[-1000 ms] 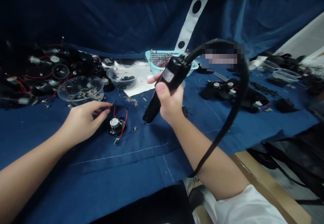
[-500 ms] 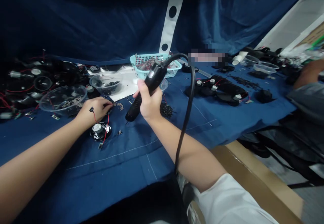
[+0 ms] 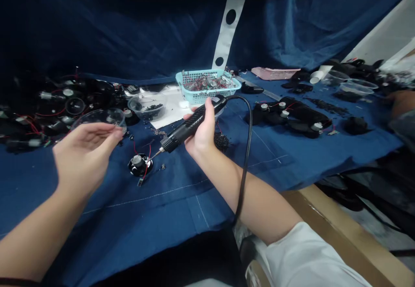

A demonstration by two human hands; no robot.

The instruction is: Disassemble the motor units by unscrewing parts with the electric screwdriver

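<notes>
My right hand (image 3: 203, 135) is wrapped round a black electric screwdriver (image 3: 184, 130), its cord trailing off the far end. The screwdriver's bit slants down to the left, its tip at the right side of a round black part with a small silver motor (image 3: 137, 161). Thin red wires and a small circuit board (image 3: 140, 182) hang from that part, which sits on the blue cloth. To its left my left hand (image 3: 86, 155) is raised, thumb and fingertips pinched together. Whatever is between those fingertips, if anything, is too small to make out.
Behind stand a light-blue basket (image 3: 210, 91) of wired parts and a clear bowl (image 3: 147, 105) of black pieces. Small screws (image 3: 158, 132) and a black heap (image 3: 221, 141) lie nearer. Black motor housings (image 3: 292, 116) are to the right; more are piled left. A co-worker's arm (image 3: 402, 103) shows far right.
My left hand has lifted from the loose screws and come back to the left. The screwdriver has swung lower and flatter, bringing its bit to the round black part. The view has shifted slightly.
</notes>
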